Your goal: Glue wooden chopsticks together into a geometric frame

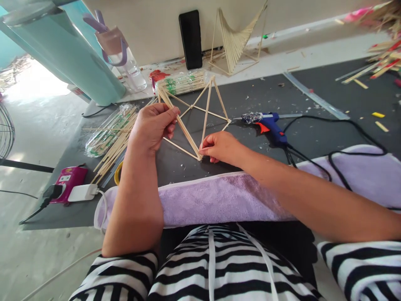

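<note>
A frame of thin wooden sticks (206, 112) stands on the dark table, its sticks joined at the corners. My left hand (158, 123) is closed around slanting sticks on the frame's left side, thumb and fingers pinching them near the upper part. At the front lower corner, my right hand (219, 146) pinches the foot of the sticks between thumb and fingers. To the right of the frame lies a blue glue gun (269, 124) with an orange trigger, its nozzle close to the frame's right corner.
Loose sticks (116, 156) and a wrapped stick pack (184, 82) lie left and behind. A black phone (191, 39) leans on the wall beside a finished-looking stick model (234, 42). A bottle (133, 71), a magenta power adapter (69, 182) and a purple towel (200, 200) surround the work.
</note>
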`<action>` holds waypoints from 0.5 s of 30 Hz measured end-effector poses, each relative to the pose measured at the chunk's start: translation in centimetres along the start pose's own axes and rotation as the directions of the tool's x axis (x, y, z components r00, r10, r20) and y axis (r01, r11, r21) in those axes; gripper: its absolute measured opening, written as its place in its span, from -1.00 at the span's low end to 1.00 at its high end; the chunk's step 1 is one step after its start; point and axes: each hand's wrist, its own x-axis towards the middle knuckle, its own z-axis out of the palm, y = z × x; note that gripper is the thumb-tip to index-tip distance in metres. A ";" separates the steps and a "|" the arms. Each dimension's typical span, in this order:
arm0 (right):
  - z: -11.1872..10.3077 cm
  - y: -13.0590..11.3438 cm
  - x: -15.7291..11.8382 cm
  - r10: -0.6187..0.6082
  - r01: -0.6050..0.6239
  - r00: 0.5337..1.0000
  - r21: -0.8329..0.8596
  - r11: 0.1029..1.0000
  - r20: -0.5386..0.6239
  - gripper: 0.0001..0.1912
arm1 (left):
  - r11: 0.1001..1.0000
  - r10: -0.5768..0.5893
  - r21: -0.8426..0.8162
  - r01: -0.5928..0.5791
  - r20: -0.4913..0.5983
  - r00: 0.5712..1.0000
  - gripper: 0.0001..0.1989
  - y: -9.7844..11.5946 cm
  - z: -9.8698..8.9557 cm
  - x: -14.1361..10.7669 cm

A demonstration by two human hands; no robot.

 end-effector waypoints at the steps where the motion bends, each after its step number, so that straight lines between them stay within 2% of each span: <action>1: 0.0 0.1 0.0 -0.007 0.007 1.000 -0.001 1.000 -0.004 -0.94 | 1.000 -0.003 0.004 0.003 -0.003 1.000 -0.85 0.1 0.0 0.0; 9: 0.1 0.3 0.3 -0.004 0.003 1.000 -0.042 0.999 -0.017 -0.95 | 0.999 -0.033 0.004 0.034 -0.017 0.999 -0.85 0.0 0.1 0.0; 15: 0.2 0.3 0.3 -0.016 0.015 1.000 -0.059 0.998 -0.014 -0.95 | 1.000 -0.007 -0.019 0.007 0.012 1.000 -0.85 -0.3 -0.1 0.2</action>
